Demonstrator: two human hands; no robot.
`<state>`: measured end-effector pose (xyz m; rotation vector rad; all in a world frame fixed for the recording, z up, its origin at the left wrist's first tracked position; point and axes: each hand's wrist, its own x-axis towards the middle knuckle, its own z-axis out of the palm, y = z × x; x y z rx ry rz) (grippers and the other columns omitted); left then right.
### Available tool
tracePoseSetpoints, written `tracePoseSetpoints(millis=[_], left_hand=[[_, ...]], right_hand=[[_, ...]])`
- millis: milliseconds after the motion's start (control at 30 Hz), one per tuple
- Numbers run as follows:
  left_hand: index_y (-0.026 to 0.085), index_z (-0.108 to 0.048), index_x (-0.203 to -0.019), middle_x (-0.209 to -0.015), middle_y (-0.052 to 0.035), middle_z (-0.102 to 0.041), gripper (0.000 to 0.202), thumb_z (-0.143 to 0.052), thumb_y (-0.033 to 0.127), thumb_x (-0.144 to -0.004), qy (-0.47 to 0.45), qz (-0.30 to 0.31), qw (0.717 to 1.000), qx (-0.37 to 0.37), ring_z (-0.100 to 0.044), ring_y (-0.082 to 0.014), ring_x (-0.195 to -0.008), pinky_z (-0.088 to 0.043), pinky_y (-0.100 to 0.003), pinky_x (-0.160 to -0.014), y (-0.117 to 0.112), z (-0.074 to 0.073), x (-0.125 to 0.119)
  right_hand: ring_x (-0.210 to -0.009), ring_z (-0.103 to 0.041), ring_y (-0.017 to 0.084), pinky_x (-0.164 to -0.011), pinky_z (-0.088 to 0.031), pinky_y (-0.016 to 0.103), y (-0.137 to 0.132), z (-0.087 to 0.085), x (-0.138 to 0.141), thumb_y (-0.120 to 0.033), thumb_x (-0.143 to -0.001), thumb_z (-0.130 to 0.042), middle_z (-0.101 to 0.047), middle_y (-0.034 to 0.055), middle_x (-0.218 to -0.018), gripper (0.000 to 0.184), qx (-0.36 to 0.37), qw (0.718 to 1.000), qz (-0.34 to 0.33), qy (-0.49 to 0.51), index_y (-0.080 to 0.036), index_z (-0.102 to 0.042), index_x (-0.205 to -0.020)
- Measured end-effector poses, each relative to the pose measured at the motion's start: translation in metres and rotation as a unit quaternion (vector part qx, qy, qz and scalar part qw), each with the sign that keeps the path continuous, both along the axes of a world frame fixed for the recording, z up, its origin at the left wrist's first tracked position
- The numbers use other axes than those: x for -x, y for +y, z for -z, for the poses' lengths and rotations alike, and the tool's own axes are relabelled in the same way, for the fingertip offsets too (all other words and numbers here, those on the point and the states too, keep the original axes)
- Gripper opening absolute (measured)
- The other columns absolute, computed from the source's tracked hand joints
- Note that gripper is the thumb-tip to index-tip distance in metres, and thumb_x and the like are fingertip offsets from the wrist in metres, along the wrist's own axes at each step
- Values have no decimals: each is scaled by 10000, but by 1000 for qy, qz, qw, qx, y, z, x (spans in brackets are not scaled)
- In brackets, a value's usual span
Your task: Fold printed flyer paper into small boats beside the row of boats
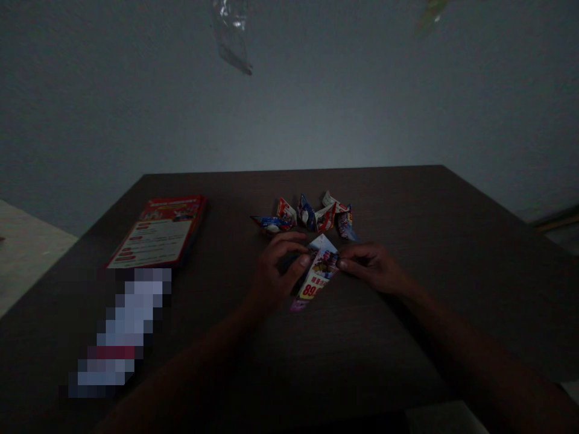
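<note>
Between my two hands is a folded strip of printed flyer paper (317, 274), with a pale pointed top and a big price printed near its lower end. My left hand (283, 265) grips its left side, thumb over the front and fingers behind. On the right edge, my right hand (373, 265) pinches the paper between thumb and fingertips. Just beyond my hands stands a row of several folded paper pieces (306, 214) in red, blue and white, with pointed ends.
On the left of the dark wooden table (452, 241) lies a stack of red-and-white printed leaflets (156, 235). A blurred-out, pixelated patch covers something in front of it. A grey wall (289, 108) rises behind the table, and a clear plastic bag (231, 36) hangs on it.
</note>
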<state>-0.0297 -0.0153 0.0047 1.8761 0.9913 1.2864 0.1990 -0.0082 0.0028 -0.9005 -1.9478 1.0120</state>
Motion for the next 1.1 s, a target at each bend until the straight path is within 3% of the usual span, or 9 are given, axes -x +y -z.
tracePoseSetpoints(millis=[67,167,267,333,500,700,867,1033,1100], left_hand=[[146,-663,-887,-1181,-116,-611,198,-611,318,-803,-10,30,999,21,-570,-229,-1090,-437,-350,-926,3,1,1],[145,-671,-911,-1008,-92,-682,232,-618,343,-800,-25,78,989,120,-640,-197,-904,-498,-293,-753,3,4,0],[138,-684,-828,-714,-34,-675,227,-618,354,-799,-13,52,982,181,-609,-133,-629,-452,-221,-546,-1,4,-5],[135,-681,-756,-649,-20,-652,234,-621,358,-796,-16,25,980,195,-576,-113,-569,-421,-201,-494,-4,3,-8],[136,-661,-717,-643,-18,-658,215,-645,342,-779,-46,0,977,208,-588,-110,-564,-441,-192,-489,-8,2,-11],[163,-605,-929,-857,-39,-709,252,-692,312,-746,-141,24,961,238,-666,-160,-755,-524,-247,-642,-7,6,-12],[148,-688,-949,-842,-51,-697,247,-626,342,-809,-92,62,969,221,-646,-151,-737,-497,-221,-604,-5,4,-12],[149,-720,-882,-802,-37,-642,221,-611,332,-822,-72,31,985,157,-594,-120,-690,-459,-200,-567,-5,4,-12],[153,-721,-890,-817,-40,-639,217,-605,325,-828,-72,21,987,140,-591,-122,-705,-463,-209,-586,-5,4,-11]], right_hand=[[-712,-618,130,-653,-467,234,-2,-2,0,-281,-864,-581,-690,37,-763,177,-11,1000,-13,-2,-152,-678,-792],[-702,-618,129,-654,-470,233,-5,-5,1,-273,-881,-554,-681,36,-744,193,-25,999,-27,-23,-152,-663,-777],[-658,-613,122,-620,-466,224,-7,-7,2,-270,-887,-538,-668,30,-711,217,-47,998,-12,-34,-154,-647,-739],[-629,-609,119,-597,-463,221,-9,-7,3,-267,-884,-538,-664,26,-698,211,-65,997,15,-31,-158,-638,-734],[-617,-622,128,-584,-477,230,-11,-5,7,-265,-868,-564,-677,18,-683,137,-82,994,75,-14,-180,-625,-780],[-631,-630,129,-599,-493,240,-12,-5,9,-255,-867,-573,-679,12,-691,89,-53,996,69,5,-192,-610,-819],[-645,-630,133,-614,-502,250,-13,-3,10,-267,-868,-575,-669,15,-709,76,-22,998,53,14,-195,-596,-858],[-699,-656,143,-650,-519,264,-13,2,14,-308,-818,-647,-697,36,-817,246,56,990,91,87,-198,-583,-1028],[-709,-665,151,-656,-526,270,-13,3,17,-325,-783,-684,-710,42,-813,275,86,985,103,106,-186,-617,-1011]])
